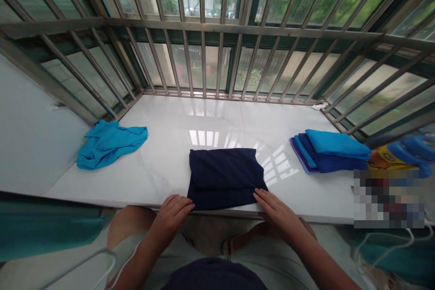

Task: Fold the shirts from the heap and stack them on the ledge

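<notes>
A dark navy cloth [224, 170], folded into a rough rectangle, lies at the front edge of the white ledge. A crease runs across it near its front side, and its right side is uneven. At its near left corner my left hand [173, 212] has its fingers together and bent over the fabric. My right hand [275, 208] is at the near right corner, fingertips on top of the cloth. Both hands are closed on the cloth's edge; the thumbs are hidden beneath.
A crumpled bright blue cloth [110, 145] lies on the left. At right sits a stack of folded blue and purple cloths [335, 152], beside a blue and yellow container [397, 156]. Metal window bars [220, 27] enclose the white ledge [163, 145] behind. A blurred patch covers something at right.
</notes>
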The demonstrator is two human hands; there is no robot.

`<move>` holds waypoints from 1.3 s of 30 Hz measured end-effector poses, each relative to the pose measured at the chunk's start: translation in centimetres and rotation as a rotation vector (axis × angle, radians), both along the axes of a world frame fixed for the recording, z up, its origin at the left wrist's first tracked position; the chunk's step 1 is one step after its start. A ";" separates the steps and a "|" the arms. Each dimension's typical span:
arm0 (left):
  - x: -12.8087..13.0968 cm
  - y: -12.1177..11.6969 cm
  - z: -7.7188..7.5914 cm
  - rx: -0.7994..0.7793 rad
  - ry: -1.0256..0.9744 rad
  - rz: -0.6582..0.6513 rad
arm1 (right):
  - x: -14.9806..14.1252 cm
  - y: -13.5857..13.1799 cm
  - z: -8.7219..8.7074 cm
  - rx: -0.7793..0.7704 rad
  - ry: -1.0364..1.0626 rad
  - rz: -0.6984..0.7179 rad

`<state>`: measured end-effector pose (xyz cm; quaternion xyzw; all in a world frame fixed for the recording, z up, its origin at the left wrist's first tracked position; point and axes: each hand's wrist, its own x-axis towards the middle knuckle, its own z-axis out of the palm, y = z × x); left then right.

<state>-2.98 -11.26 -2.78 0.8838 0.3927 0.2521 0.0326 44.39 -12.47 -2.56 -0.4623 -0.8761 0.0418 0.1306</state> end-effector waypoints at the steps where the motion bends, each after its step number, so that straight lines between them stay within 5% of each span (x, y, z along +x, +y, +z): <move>1: 0.1 0.3 0.5 -0.017 -0.020 -0.018 | 0.3 -0.1 0.2 -0.013 0.002 0.015; 7: 0.0 0.7 4.5 -0.263 -0.081 -0.093 | 0.2 -1.7 4.0 -0.117 0.039 0.082; 13: 1.1 4.6 7.5 -0.626 -0.232 0.071 | -1.5 1.3 7.3 -0.246 0.332 -0.158; 19: 4.6 11.0 5.2 -0.690 -0.432 0.461 | -2.8 6.8 5.3 -0.269 0.526 -0.701; 24: 4.9 10.0 2.3 -0.540 -0.503 0.616 | -4.6 6.4 5.0 -0.266 0.321 -1.026; 29: 5.0 9.1 1.8 -0.390 -0.529 0.563 | -6.4 5.9 5.8 -0.354 0.064 -0.967; 33: 6.6 9.7 2.4 -0.214 -0.421 0.332 | -4.1 7.0 6.5 -0.439 0.064 -0.985; 36: 8.9 9.9 2.4 -0.196 -0.304 0.166 | -1.8 8.2 8.3 -0.441 0.110 -1.068; 39: 10.9 10.0 2.1 -0.203 -0.261 0.147 | -2.6 9.2 11.2 -0.294 0.085 -1.177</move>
